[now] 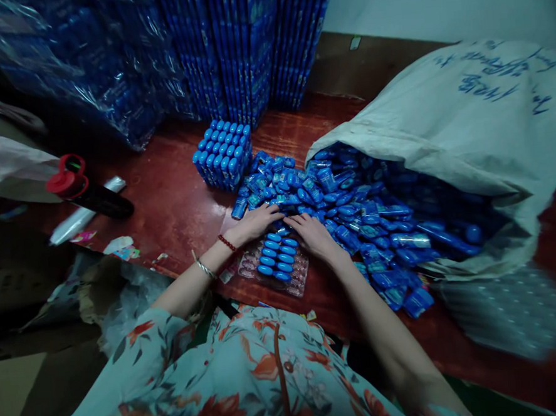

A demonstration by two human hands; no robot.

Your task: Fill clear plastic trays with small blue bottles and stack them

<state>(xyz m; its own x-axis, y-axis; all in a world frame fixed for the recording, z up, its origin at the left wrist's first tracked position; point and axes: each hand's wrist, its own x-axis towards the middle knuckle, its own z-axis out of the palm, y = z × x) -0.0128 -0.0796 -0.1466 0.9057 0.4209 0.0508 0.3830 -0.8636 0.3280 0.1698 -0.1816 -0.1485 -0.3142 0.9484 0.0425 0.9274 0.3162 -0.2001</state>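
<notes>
Just in front of me, small blue containers (277, 256) with smooth oval tops stand in two neat rows on a clear plastic blister tray (299, 285). At the far end of these rows, my left hand (259, 222) bends its fingers over a small blue container (282, 229). My right hand (313, 236) comes in from the other side, its fingers closed down on the blue containers there. The fingertips of both hands nearly meet and are partly hidden. A loose pile of the same containers (338, 198) lies beyond and to the right of my hands.
A white sack (479, 114) with handwriting spills containers onto the red-brown table (163, 183). Behind my left hand stands a tight block of containers (222, 152). Blue packs are stacked at the back (230, 48). A dark bottle with red lid (88, 191) stands left; clear trays (515, 309) lie right.
</notes>
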